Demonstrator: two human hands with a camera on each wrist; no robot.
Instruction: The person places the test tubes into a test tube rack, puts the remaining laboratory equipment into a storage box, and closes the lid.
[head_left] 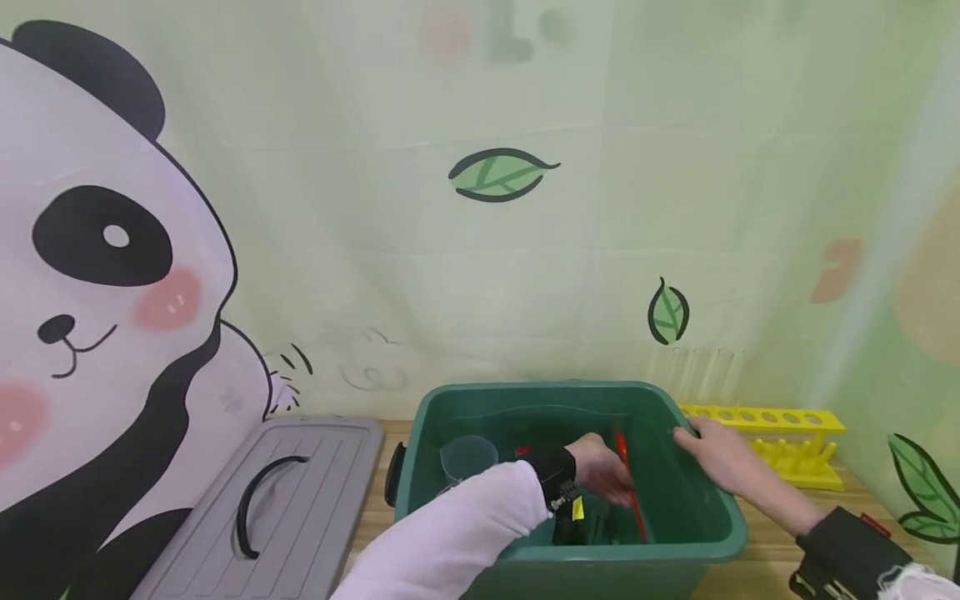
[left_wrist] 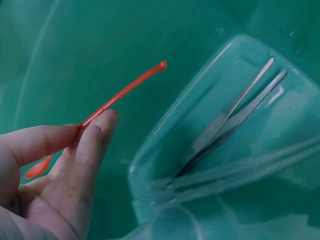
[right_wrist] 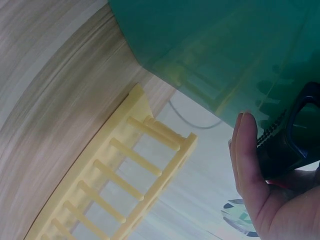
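Inside a green storage box point(head_left: 540, 552), my left hand point(head_left: 602, 468) pinches a thin red plastic spoon point(left_wrist: 122, 93) between thumb and fingertips. Its small bowl hangs down behind the palm, and its handle points up and away. Beside that hand in the left wrist view, metal tweezers point(left_wrist: 220, 131) lie in or behind a clear plastic piece point(left_wrist: 240, 47). My right hand point(head_left: 720, 454) grips the box's right side, thumb at the rim. In the right wrist view its fingers point(right_wrist: 246, 150) lie against a black side handle point(right_wrist: 282, 150).
A clear beaker point(head_left: 468, 454) and a black object with a yellow label point(head_left: 570, 529) are in the box. To the right stands a yellow test tube rack point(head_left: 795, 417) with glass tubes point(head_left: 720, 375). A grey lid point(head_left: 315, 500) with a black handle lies left.
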